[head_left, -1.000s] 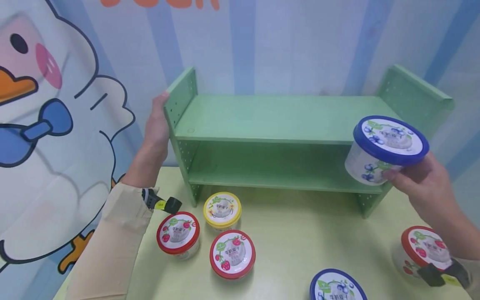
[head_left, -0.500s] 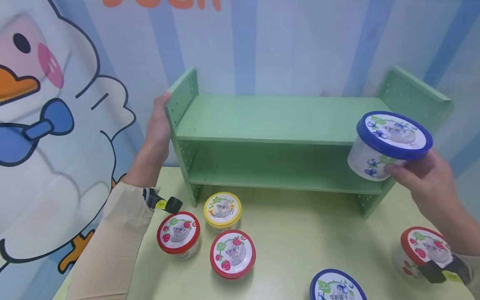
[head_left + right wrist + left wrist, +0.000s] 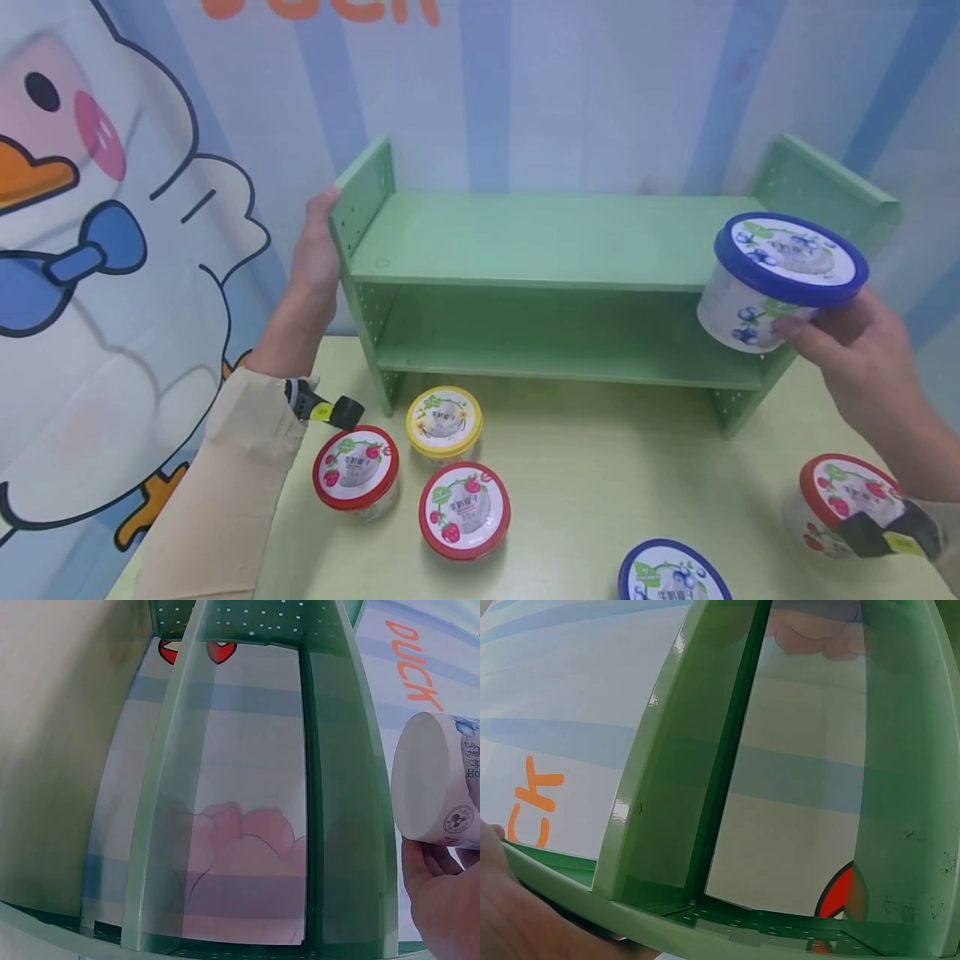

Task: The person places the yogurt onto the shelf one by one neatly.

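Plainly, the right hand (image 3: 862, 358) grips the blue-lidded tub (image 3: 791, 262), thumb on its side, at the right of the head frame; the tub is raised above the table (image 3: 577, 475), lid up and a little tilted, in front of the right end of the green shelf (image 3: 547, 237). Whether tub and shelf touch cannot be told. The left hand (image 3: 315, 250), left of centre, rests against the outer side of the shelf's left panel; its fingers are partly hidden, so one cannot tell whether they curl round the edge. At lower left stand the yellow tub (image 3: 445, 421) and, near it, two red tubs (image 3: 465, 510). The second blue tub (image 3: 671, 577) is cut by the bottom edge, and the far red tub (image 3: 847, 500) stands at lower right, partly behind a wrist strap (image 3: 885, 535). A cartoon duck (image 3: 127, 400) fills the left.
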Action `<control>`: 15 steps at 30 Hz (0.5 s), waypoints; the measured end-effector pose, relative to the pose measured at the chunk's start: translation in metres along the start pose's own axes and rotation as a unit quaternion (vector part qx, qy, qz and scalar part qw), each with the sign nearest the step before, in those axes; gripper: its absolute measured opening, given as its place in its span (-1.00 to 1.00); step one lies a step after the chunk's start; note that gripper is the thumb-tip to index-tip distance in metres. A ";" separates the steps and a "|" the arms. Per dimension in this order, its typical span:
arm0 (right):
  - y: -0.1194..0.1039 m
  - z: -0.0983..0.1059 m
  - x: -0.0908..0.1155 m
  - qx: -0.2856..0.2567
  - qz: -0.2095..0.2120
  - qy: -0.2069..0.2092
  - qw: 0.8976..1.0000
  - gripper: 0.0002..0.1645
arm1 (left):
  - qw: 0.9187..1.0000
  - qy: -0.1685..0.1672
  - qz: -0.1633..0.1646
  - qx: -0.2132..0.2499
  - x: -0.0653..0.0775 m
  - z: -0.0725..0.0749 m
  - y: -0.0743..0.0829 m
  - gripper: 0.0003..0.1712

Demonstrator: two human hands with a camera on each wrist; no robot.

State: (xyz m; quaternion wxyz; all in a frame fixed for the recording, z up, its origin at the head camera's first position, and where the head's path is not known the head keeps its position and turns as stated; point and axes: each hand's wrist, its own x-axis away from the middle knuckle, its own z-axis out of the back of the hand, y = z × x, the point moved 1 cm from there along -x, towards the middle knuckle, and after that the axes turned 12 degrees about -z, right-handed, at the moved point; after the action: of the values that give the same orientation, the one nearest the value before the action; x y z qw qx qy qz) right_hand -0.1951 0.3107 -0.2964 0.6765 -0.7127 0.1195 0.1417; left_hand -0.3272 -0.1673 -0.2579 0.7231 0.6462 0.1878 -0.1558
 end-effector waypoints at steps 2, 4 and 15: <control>0.000 0.000 -0.001 -0.006 -0.001 0.002 1.000 -0.23 | 1.000 0.000 0.002 -0.001 0.000 0.000 0.000 -0.28; -0.001 -0.001 -0.002 -0.007 0.000 0.003 1.000 -0.23 | 1.000 0.000 0.003 0.000 0.000 0.001 -0.001 -0.27; -0.007 -0.005 -0.011 -0.017 0.010 0.008 1.000 -0.29 | 1.000 0.003 0.001 -0.002 0.000 0.002 -0.002 -0.30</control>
State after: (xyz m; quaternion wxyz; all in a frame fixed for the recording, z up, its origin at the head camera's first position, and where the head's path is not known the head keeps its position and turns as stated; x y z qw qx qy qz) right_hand -0.2029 0.3057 -0.2860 0.6617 -0.7241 0.1300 0.1445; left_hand -0.3275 -0.1698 -0.2592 0.7240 0.6455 0.1895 -0.1527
